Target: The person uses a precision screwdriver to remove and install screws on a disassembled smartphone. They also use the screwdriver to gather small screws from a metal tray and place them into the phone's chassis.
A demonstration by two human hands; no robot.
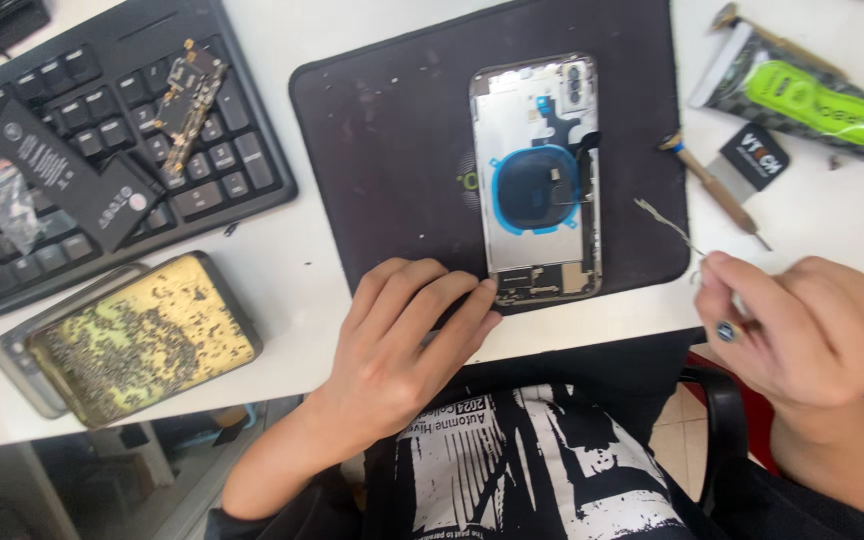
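**Metal tweezers in one hand, opened phone under the other**

Metal tweezers (674, 228) are pinched in the right hand (812, 330), whose fingers are curled closed around the rear end so the thin tips point up and left, over the right edge of the dark mat (392, 130). The left hand (402, 345) lies palm down with its fingers loosely spread, holding nothing; the fingertips rest on the near edge of the mat and touch the bottom left corner of the opened phone housing (537, 175). The housing lies face-open in the middle-right of the mat, with a round blue coil at its centre. Just right of the mat, a wooden-handled tool (717, 188) lies on the white surface (302, 260), and beyond it a green and grey tube (807, 95). To the left, a black keyboard (102, 130) carries a black battery (72, 175) and a small circuit board (189, 100). Nearer the person, a yellow tray (142, 335) is scattered with tiny screws.
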